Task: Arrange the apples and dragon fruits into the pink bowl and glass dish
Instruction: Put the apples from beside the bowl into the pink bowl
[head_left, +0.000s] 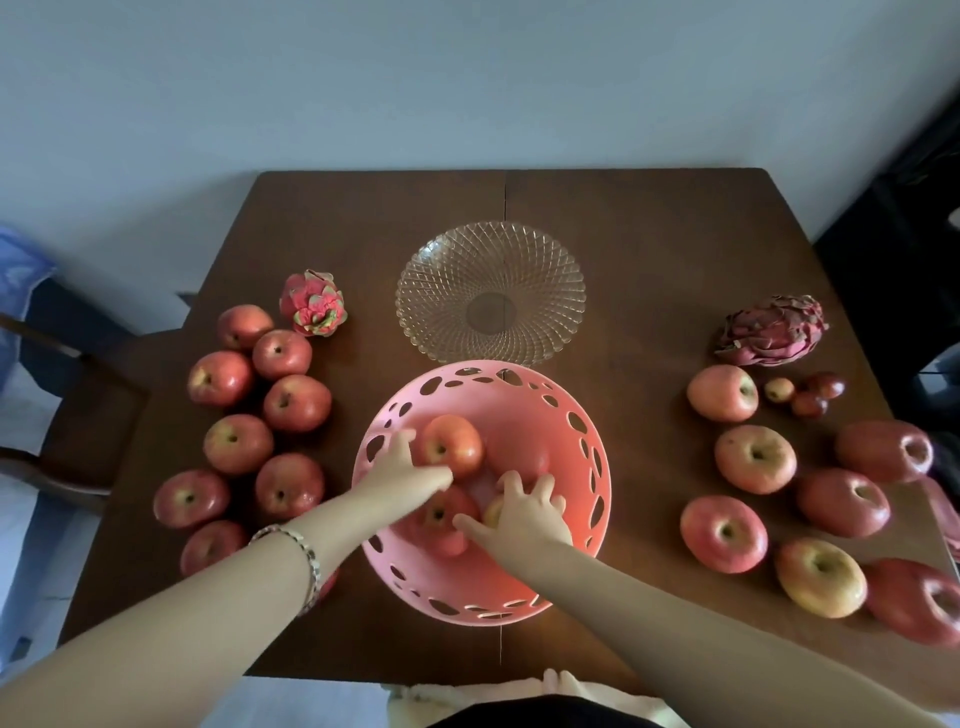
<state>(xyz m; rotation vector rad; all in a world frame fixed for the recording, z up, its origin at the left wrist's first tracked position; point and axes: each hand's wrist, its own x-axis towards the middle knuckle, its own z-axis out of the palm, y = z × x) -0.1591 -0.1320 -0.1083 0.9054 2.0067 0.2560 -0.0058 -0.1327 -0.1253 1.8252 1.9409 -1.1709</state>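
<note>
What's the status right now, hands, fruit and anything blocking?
Left hand and right hand both down in pink bowl, on apples; grip unclear. Glass dish bare; both dragon fruits on table. Nothing blocking.

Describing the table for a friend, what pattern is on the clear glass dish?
A cut diamond lattice spiralling around a plain centre on the clear glass dish, seen from the head view.

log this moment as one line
left hand | on red apple in pink perforated bowl | right hand | in bowl | glass dish empty
</note>
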